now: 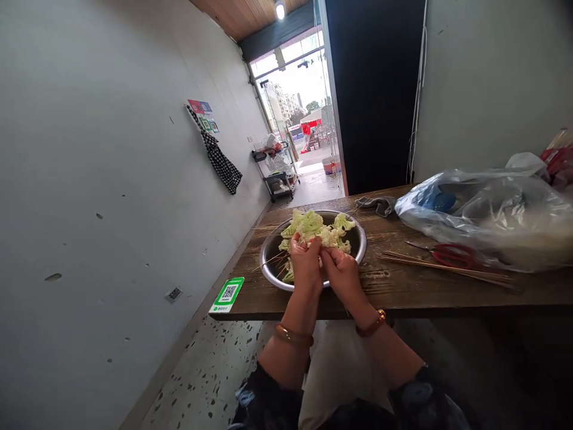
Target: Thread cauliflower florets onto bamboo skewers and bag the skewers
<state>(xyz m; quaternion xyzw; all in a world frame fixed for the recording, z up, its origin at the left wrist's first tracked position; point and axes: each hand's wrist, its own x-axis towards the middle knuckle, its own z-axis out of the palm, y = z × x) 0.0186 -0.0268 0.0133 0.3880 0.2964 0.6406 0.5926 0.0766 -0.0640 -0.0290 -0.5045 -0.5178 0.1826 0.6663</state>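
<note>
A metal basin (362, 254) on the wooden table holds pale green-white cauliflower florets (308, 222), with several thin sticks poking out over its left rim. Above the basin's near side, my left hand (305, 263) is closed around cauliflower, its fingers curled upward. My right hand (342, 275) is pinched close beside it, thumb and fingertips meeting at the florets. Whatever sits between the right fingertips is hidden by the hands. A bundle of bamboo skewers (443, 267) lies on the table to the right, next to red-handled scissors (452, 255).
A large clear plastic bag (496, 218) covers the table's right part. Behind the basin lies a grey cloth (378, 206). A green QR-code card (227, 295) is at the table's left corner (250, 310). The wall (111, 209) runs along the left; a loaded cart (278, 173) stands by the doorway.
</note>
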